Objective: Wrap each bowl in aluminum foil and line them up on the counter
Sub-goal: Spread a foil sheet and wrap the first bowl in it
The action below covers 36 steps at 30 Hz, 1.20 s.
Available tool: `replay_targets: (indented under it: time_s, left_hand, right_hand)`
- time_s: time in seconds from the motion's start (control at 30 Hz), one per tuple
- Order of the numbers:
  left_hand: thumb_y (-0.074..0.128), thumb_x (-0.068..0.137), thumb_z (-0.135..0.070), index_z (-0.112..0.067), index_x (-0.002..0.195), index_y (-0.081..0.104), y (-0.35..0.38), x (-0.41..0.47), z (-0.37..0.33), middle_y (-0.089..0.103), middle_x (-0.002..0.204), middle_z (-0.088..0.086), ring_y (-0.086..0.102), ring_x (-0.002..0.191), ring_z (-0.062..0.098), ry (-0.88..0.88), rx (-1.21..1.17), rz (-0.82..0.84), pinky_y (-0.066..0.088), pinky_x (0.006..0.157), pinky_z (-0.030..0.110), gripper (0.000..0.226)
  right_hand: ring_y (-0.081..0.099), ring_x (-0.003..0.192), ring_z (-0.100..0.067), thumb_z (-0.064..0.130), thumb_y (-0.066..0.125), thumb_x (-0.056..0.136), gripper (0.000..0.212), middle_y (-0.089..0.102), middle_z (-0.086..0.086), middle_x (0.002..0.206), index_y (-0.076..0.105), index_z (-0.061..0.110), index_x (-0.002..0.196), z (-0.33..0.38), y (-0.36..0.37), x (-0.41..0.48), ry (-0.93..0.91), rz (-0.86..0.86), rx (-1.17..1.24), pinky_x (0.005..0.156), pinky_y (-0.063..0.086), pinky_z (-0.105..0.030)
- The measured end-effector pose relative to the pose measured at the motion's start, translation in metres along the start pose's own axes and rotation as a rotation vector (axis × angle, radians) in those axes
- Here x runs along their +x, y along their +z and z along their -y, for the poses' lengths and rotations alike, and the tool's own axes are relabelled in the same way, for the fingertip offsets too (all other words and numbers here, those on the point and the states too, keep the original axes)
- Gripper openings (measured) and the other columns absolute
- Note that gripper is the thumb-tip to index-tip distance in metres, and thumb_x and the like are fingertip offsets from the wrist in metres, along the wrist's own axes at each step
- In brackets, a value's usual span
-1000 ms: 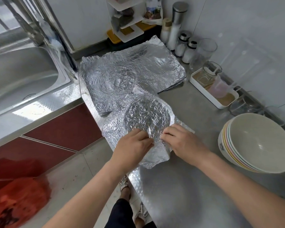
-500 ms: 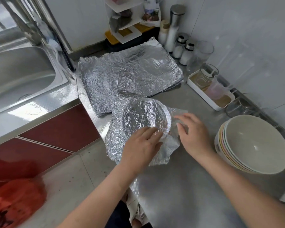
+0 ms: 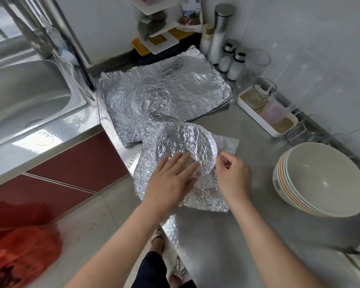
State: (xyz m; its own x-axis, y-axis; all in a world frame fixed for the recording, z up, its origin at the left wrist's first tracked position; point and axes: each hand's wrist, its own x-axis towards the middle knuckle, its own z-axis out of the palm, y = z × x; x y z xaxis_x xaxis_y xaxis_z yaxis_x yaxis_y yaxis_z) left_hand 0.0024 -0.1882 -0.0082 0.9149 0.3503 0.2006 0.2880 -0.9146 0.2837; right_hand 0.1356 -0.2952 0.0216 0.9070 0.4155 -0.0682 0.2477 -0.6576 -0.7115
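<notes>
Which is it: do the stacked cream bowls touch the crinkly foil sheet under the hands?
Apart. The head view shows bare grey counter between the stacked bowls and the foil sheet.

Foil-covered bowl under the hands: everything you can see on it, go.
The foil-covered bowl shows only as a round, rimmed form under a crinkled silver foil sheet; its own surface is hidden. Loose foil spreads flat around it. It sits on the steel counter near the front edge, just before the flat stack of foil sheets. The left hand presses straight fingers on its near side; the right hand pinches foil at its right rim.
</notes>
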Motion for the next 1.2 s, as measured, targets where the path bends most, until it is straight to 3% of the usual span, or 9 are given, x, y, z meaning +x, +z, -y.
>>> replay_targets:
  time_s: [0.13, 0.3, 0.4, 0.47, 0.63, 0.77, 0.97, 1.1, 1.2]
  left_hand:
    - [0.057, 0.097, -0.032, -0.017, 0.111, 0.071, -0.005, -0.013, 0.016, 0.065, 0.124, 0.006, 0.058, 0.111, 0.030, 0.005, -0.104, -0.095, 0.051, 0.090, 0.045, 0.025]
    - [0.058, 0.097, -0.029, -0.014, 0.097, 0.073, 0.000, -0.018, 0.002, 0.067, 0.101, 0.000, 0.056, 0.086, 0.021, 0.039, -0.101, -0.158, 0.050, 0.072, 0.035, 0.022]
    - [0.056, 0.096, -0.030, -0.015, 0.093, 0.073, 0.000, -0.015, -0.016, 0.067, 0.096, -0.003, 0.056, 0.084, 0.019, 0.067, -0.105, -0.153, 0.049, 0.069, 0.030, 0.023]
    - [0.057, 0.096, -0.031, -0.015, 0.094, 0.072, 0.001, -0.012, -0.023, 0.067, 0.098, -0.002, 0.057, 0.086, 0.019, 0.069, -0.105, -0.138, 0.050, 0.070, 0.032, 0.022]
    - [0.063, 0.093, -0.032, -0.015, 0.100, 0.072, 0.009, -0.008, -0.022, 0.069, 0.109, -0.001, 0.060, 0.101, 0.022, 0.068, -0.087, -0.166, 0.051, 0.084, 0.036, 0.021]
    - [0.055, 0.096, -0.037, -0.016, 0.111, 0.071, 0.020, -0.008, -0.033, 0.068, 0.122, -0.001, 0.058, 0.120, 0.022, 0.038, -0.074, -0.173, 0.045, 0.102, 0.039, 0.030]
    - [0.045, 0.098, -0.035, -0.019, 0.125, 0.067, 0.036, -0.009, -0.036, 0.062, 0.133, -0.002, 0.055, 0.126, 0.018, 0.041, 0.001, -0.120, 0.039, 0.106, 0.036, 0.038]
    - [0.055, 0.095, -0.026, -0.021, 0.131, 0.062, 0.036, -0.011, -0.021, 0.058, 0.137, -0.003, 0.049, 0.132, 0.020, 0.104, 0.016, -0.082, 0.029, 0.113, 0.038, 0.037]
    - [0.050, 0.090, -0.021, -0.021, 0.132, 0.061, 0.022, -0.012, -0.004, 0.055, 0.141, -0.001, 0.043, 0.137, 0.023, 0.117, 0.005, -0.035, 0.019, 0.118, 0.041, 0.043]
  right_hand:
    - [0.064, 0.092, -0.027, 0.026, 0.058, 0.093, 0.028, 0.072, -0.005, 0.095, 0.065, 0.010, 0.114, 0.008, 0.003, -0.009, 0.065, 0.080, -0.067, 0.074, 0.043, -0.031]
    - [0.063, 0.095, -0.027, 0.020, 0.054, 0.088, 0.033, 0.070, -0.005, 0.106, 0.063, 0.015, 0.119, 0.006, 0.013, 0.005, 0.090, 0.098, -0.143, 0.071, 0.041, -0.028]
    - [0.061, 0.103, -0.028, 0.022, 0.054, 0.092, 0.036, 0.068, -0.006, 0.112, 0.058, 0.015, 0.128, 0.010, 0.006, 0.021, 0.019, 0.055, -0.200, 0.082, 0.044, -0.032]
    - [0.060, 0.102, -0.027, 0.027, 0.056, 0.093, 0.033, 0.068, -0.006, 0.111, 0.058, 0.016, 0.124, 0.009, 0.001, 0.027, -0.010, 0.000, -0.214, 0.082, 0.044, -0.033]
    - [0.062, 0.079, -0.024, 0.030, 0.059, 0.092, 0.016, 0.070, -0.002, 0.084, 0.065, 0.016, 0.088, 0.004, -0.004, 0.009, -0.007, -0.039, -0.233, 0.063, 0.033, -0.028]
    - [0.064, 0.083, -0.026, 0.031, 0.059, 0.091, 0.017, 0.071, -0.001, 0.084, 0.067, 0.016, 0.088, 0.002, -0.001, 0.003, 0.064, -0.011, -0.216, 0.067, 0.038, -0.029]
    - [0.065, 0.081, -0.029, 0.025, 0.062, 0.087, 0.016, 0.072, -0.007, 0.081, 0.070, 0.015, 0.078, 0.009, -0.003, 0.009, 0.124, 0.011, -0.179, 0.066, 0.041, -0.030]
    - [0.067, 0.065, -0.023, 0.020, 0.066, 0.077, 0.015, 0.069, -0.004, 0.061, 0.062, 0.015, 0.064, 0.005, -0.002, 0.011, 0.255, 0.029, -0.014, 0.061, 0.050, -0.028]
    - [0.067, 0.051, -0.019, 0.015, 0.068, 0.075, 0.010, 0.066, -0.001, 0.056, 0.058, 0.016, 0.075, -0.001, -0.001, 0.000, 0.317, 0.042, 0.216, 0.062, 0.058, -0.041]
